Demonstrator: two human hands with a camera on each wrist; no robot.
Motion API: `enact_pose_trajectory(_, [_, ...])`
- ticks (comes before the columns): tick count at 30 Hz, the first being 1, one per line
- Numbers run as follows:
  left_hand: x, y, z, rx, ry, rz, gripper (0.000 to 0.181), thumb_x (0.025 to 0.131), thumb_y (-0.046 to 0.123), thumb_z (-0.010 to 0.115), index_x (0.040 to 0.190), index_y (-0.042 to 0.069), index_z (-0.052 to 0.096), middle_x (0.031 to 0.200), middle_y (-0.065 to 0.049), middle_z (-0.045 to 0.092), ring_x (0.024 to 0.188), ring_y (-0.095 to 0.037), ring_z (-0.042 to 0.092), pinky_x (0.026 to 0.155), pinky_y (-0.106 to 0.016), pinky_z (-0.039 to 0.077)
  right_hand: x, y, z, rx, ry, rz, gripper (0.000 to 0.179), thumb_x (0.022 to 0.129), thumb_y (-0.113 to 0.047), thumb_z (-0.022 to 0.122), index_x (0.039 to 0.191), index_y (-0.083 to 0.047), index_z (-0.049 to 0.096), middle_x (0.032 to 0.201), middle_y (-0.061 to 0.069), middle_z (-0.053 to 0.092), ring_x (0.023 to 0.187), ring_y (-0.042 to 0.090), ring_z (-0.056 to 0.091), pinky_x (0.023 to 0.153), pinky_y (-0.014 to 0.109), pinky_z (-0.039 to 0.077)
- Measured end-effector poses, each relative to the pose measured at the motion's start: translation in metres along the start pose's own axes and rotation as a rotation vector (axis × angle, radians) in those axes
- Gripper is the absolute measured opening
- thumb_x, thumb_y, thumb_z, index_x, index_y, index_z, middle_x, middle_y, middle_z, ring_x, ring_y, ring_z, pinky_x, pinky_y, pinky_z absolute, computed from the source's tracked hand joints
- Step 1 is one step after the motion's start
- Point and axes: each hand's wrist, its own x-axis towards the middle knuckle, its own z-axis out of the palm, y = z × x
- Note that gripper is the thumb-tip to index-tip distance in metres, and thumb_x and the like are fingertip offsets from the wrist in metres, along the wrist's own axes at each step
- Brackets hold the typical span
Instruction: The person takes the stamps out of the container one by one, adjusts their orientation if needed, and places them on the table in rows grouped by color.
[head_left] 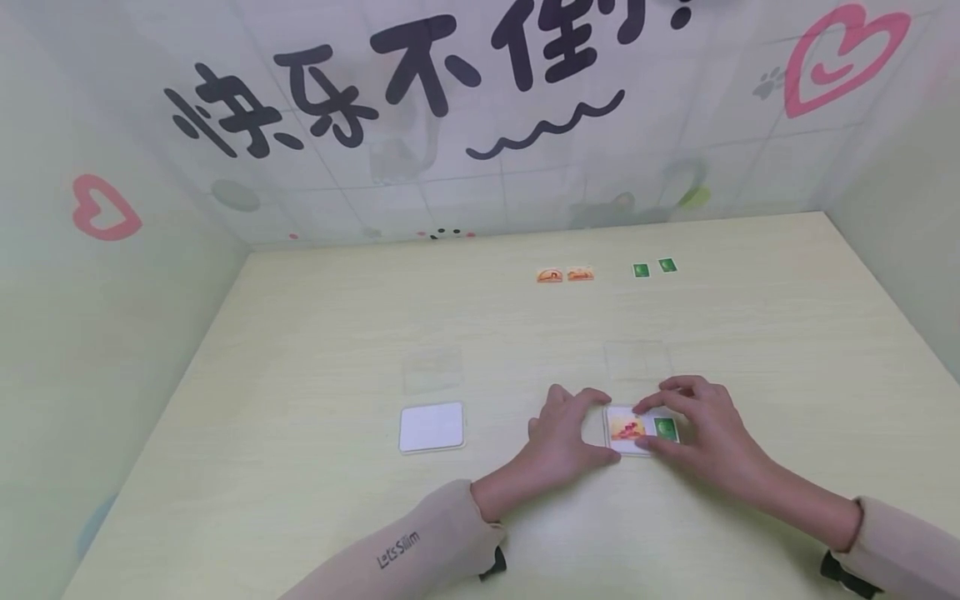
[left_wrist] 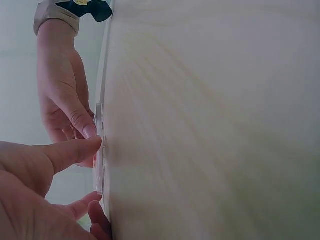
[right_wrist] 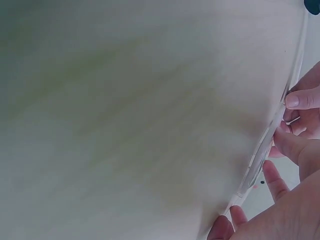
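Observation:
A small clear-framed white card (head_left: 666, 451) lies flat on the table before me, bearing an orange picture piece (head_left: 624, 428) on its left half and a green stamp-like piece (head_left: 664, 428) on its right. My left hand (head_left: 558, 437) holds the frame's left end, thumb at the near corner and index finger at the far corner. From the right, my right hand (head_left: 708, 429) has its thumb and index fingertips at the near and far edges of the orange piece. Seen edge-on in the left wrist view, the frame (left_wrist: 100, 172) is between both hands.
Another framed white card (head_left: 431, 427) lies to the left. Behind the two cards are faint clear plastic covers, one left (head_left: 432, 372) and one right (head_left: 636, 360). Farther back sit two orange pieces (head_left: 550, 276) and two green pieces (head_left: 641, 271). A printed wall cloth (head_left: 450, 200) bounds the table.

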Motion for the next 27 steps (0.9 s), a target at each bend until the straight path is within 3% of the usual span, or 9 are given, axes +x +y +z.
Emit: enact_pose_trajectory(27, [-0.0018, 0.0017, 0.0012, 0.033, 0.029, 0.031, 0.060, 0.084, 0.015, 0.089, 0.138, 0.013, 0.063, 0.104, 0.000, 0.044, 0.095, -0.013, 0.041, 0.083, -0.035, 0.033, 0.0019, 0.0037, -0.0022, 0.029, -0.006, -0.021, 0.032, 0.074, -0.013, 0.096, 0.101, -0.018, 0.078, 0.120, 0.019, 0.065, 0.118, 0.046, 0.052, 0.093, 0.061, 0.036])
